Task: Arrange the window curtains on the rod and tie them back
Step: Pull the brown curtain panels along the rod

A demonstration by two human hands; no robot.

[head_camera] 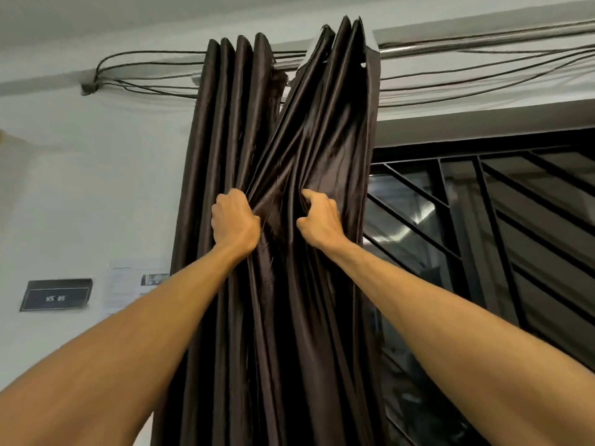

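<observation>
Curtain, dark brown glossy fabric in long folds [222, 140]: entry one. Where does it hang, and what has hold of it?
— Nearest first. My two bare forearms [128, 349] reach up to it. My left hand [236, 220] is a closed fist, fingers curled round a bunch of folds. My right hand [318, 218] is just beside it, fingers bent in and gripping the next fold, with one gathered pleat between the two. The cloth hangs bunched at the left edge of the black metal window grille [483, 204].

Entry two: the top?
— Four pleats on the left sit even. Those on the right tilt and stick up above the silver metal rod [450, 48], which runs off to the right. How they are threaded on it I cannot tell.

Method for the step in hand?
— Dressing the folds, I judge. Keep both hands level and draw down gently and evenly, one pleat at a time. The sheen suggests slippery cloth, so hold with whole fingers. A hard tug could pull the crooked heading more askew.

Further back?
— Thin black cables [145, 56] run along the white wall [96, 188], close behind the heading, so they might snag. Tie-back: none seen.
</observation>
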